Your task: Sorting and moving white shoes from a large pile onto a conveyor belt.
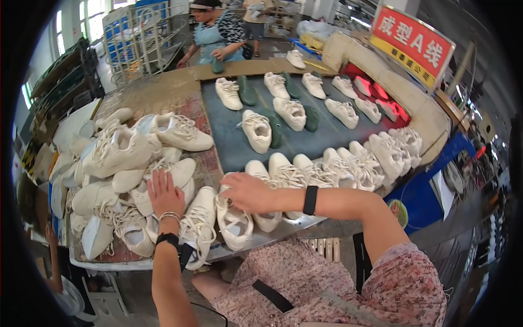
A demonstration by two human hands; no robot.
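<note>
My left hand (166, 192) lies with fingers stretched over a cream lace-up sneaker (143, 201) at the right side of a heap of sneakers (117, 155). My right hand (249, 192) curls its fingers over the top of another cream sneaker (234, 231) at the table's near edge; its fingertips are partly hidden inside the shoe. Between my hands, a laced sneaker (200, 218) stands at the same edge, toe pointing away from me. To the right of my right hand runs a row of similar sneakers (310, 171), set side by side.
A dark belt (229, 139) carries spaced sneakers beside dark green foot-shaped pieces (246, 90). It leads into a red-lit opening (376, 90) under a red and yellow sign (412, 43). Across the table a person in a blue apron (213, 41) holds a green piece. A white rack (143, 41) stands far left.
</note>
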